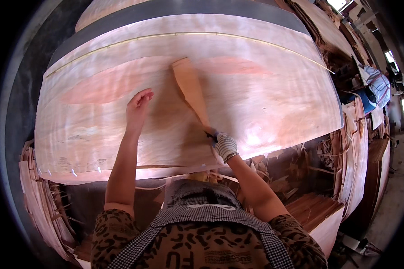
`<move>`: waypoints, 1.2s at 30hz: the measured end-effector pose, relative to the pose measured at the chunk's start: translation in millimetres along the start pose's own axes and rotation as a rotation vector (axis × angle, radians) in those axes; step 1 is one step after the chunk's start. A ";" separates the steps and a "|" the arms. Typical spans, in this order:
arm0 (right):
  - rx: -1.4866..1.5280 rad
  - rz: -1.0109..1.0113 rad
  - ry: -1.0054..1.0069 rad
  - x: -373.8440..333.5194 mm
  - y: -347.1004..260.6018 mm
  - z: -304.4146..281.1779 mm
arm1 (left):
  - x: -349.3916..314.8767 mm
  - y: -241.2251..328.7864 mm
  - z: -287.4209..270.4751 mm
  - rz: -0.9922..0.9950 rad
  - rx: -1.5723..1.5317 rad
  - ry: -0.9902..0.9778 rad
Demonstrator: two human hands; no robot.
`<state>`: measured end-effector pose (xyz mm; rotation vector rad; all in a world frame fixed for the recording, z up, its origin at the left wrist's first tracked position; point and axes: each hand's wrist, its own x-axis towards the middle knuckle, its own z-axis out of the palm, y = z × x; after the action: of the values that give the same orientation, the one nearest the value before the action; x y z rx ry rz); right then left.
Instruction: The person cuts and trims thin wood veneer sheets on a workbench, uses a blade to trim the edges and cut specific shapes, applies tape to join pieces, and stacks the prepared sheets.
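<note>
Your right hand [226, 146], in a white glove with dark stripes, has its fingers clenched around a dark tool [212, 133], which is mostly hidden by the grip. From just beyond it, a tan veneer strip [188, 85] widens away from you over the middle of a broad pale veneer sheet [278, 98]; you cannot tell whether the glove grips the strip too. Your bare left hand [140, 101] is over the sheet, left of the strip and apart from it, fingers curled in; whether they pinch anything cannot be told.

A thin yellowish rod [175, 34] runs across the sheet's far side, and small white tabs [74, 172] sit along its near left edge, too small to show any writing. Printed lettering [179, 259] marks the front of your brown patterned shirt [202, 242]: large dark characters, with smaller lines to their right. Over it you wear a checked apron [211, 215] with a white cord [211, 206]. Another person [378, 89] in a light top is at the far right.
</note>
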<state>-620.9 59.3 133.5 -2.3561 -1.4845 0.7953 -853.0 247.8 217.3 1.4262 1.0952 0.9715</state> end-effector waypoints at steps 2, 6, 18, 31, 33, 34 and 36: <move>-0.013 -0.077 0.046 -14.0 5.6 0.6 | 1.5 2.6 -12.3 -0.026 0.023 -0.022; 0.136 0.062 0.161 -49.2 58.8 -14.1 | 31.7 41.4 -6.9 0.040 -0.097 -0.035; 0.548 -0.306 0.320 -6.4 -17.8 -139.2 | 140.1 334.2 45.4 0.729 -0.148 0.097; 1.149 -1.044 0.041 22.5 -254.0 -364.3 | 15.1 252.9 103.0 0.495 -0.536 -0.198; 1.243 -0.941 0.009 16.6 -245.3 -341.2 | 16.7 235.2 93.6 0.250 -0.669 -0.336; 1.291 -0.887 -0.001 13.0 -239.7 -331.1 | 23.1 225.4 76.9 0.058 -0.708 -0.390; 1.196 -0.881 -0.034 13.4 -219.1 -323.4 | 32.0 221.1 57.2 0.018 -0.573 -0.240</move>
<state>-599.2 196.1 499.0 -0.7316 -1.2632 1.0098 -763.1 256.1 429.6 1.0446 0.5628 0.9946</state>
